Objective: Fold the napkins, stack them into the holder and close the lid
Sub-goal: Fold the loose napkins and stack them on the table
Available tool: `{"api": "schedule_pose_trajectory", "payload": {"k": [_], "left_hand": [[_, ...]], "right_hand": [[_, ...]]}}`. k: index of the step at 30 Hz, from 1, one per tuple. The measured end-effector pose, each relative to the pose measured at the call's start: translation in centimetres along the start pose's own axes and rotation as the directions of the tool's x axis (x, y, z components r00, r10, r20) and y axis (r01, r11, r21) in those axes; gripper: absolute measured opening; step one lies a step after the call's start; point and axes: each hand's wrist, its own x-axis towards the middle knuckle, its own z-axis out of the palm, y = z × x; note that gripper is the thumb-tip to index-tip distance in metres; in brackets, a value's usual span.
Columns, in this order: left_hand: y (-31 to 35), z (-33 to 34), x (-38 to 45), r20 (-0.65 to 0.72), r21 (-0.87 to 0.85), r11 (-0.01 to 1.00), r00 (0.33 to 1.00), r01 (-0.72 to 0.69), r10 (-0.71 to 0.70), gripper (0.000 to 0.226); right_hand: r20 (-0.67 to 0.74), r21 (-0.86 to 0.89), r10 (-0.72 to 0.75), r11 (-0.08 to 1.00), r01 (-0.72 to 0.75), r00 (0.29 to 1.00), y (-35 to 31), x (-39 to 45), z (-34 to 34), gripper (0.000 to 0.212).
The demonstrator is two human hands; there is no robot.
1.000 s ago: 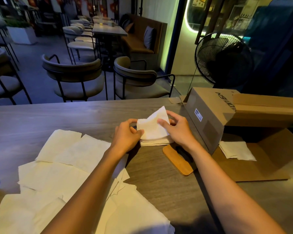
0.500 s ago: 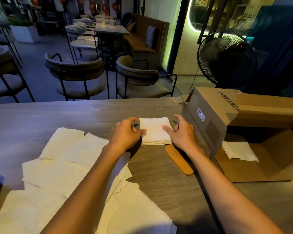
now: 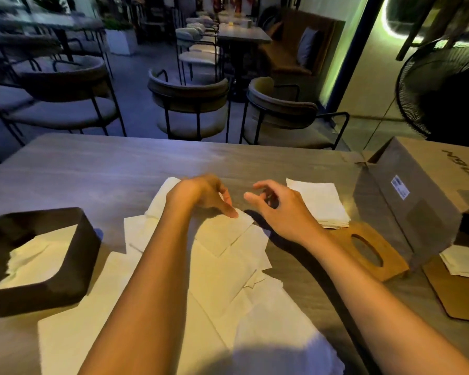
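Note:
Several unfolded cream napkins lie spread over the table in front of me. My left hand rests on the top one, thumb pressing near its far corner. My right hand hovers just right of it, fingers apart and holding nothing. A small stack of folded napkins sits to the right of my right hand. The dark square holder stands at the left with a napkin inside. Its wooden lid, with an oval slot, lies flat below the folded stack.
A cardboard box lies on its side at the right, with more napkins on its open flap. Chairs stand beyond the table's far edge. A floor fan is at the far right.
Both hands have left the folded stack and moved left onto the loose napkins. The view has swung left, bringing the dark holder into sight.

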Motion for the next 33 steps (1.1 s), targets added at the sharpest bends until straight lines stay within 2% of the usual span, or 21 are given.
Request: {"api": "schedule_pose_trajectory", "payload": {"k": [2,4,7,9,13,15,17,19,21,24,26,30,33], "left_hand": [[0.8,-0.5,-0.3,-0.014,-0.063,0.990,0.992,-0.124,0.124,0.008],[1.4,-1.1,-0.7,-0.052,-0.131,0.958,0.967,-0.254,0.250,0.002],[2.6,-1.3,-1.1,-0.175,-0.265,0.880,0.917,-0.393,0.357,0.009],[3.7,-1.0,-1.3,-0.242,-0.352,0.823,0.893,-0.446,0.380,0.017],[5.4,0.2,-0.6,-0.303,-0.459,0.805,0.918,-0.376,0.256,0.043],[6.4,1.1,-0.2,-0.288,-0.536,0.794,0.946,-0.288,0.148,0.048],[7.2,2.0,0.1,-0.205,-0.627,0.754,0.975,-0.198,0.085,0.045],[7.4,2.9,0.2,-0.123,-0.624,0.762,0.985,-0.172,0.121,0.043],[7.7,3.9,0.6,-0.102,-0.632,0.756,0.985,-0.172,0.139,0.039],[8.4,5.1,1.6,-0.139,-0.700,0.698,0.987,-0.153,0.077,0.039],[8.6,5.8,2.0,-0.149,-0.690,0.706,0.986,-0.157,0.074,0.047],[8.0,6.6,2.6,-0.187,-0.589,0.784,0.977,-0.197,0.105,0.045],[7.9,7.2,2.7,-0.221,-0.473,0.833,0.954,-0.286,0.202,0.043]], "right_hand": [[0.061,0.068,0.009,0.998,-0.013,0.998,-0.4,0.2,0.1,0.036],[0.042,0.162,0.011,0.987,-0.018,0.999,-0.6,0.4,-0.4,0.027],[0.008,0.303,0.032,0.952,-0.033,0.999,-0.9,0.8,-2.6,0.018],[0.021,0.320,0.031,0.947,-0.036,0.999,-1.1,1.0,-4.0,0.019],[-0.013,0.282,0.016,0.959,-0.012,1.000,-1.3,1.3,-6.3,0.017],[-0.111,0.287,0.032,0.958,0.001,0.993,-0.9,1.3,-7.3,0.012],[-0.247,0.322,0.086,0.947,-0.002,0.965,0.0,1.3,-8.0,0.012],[-0.382,0.350,0.167,0.936,-0.025,0.909,1.6,1.2,-8.3,0.017],[-0.467,0.378,0.282,0.920,-0.099,0.838,3.6,0.9,-8.4,0.019],[-0.493,0.409,0.475,0.866,-0.288,0.729,6.0,0.0,-8.0,0.016],[-0.516,0.360,0.517,0.854,-0.375,0.683,7.1,-0.7,-7.7,0.014],[-0.572,0.211,0.469,0.877,-0.431,0.673,8.2,-1.8,-7.1,0.015],[-0.589,0.035,0.408,0.876,-0.482,0.698,8.2,-2.0,-7.3,0.013]]}}
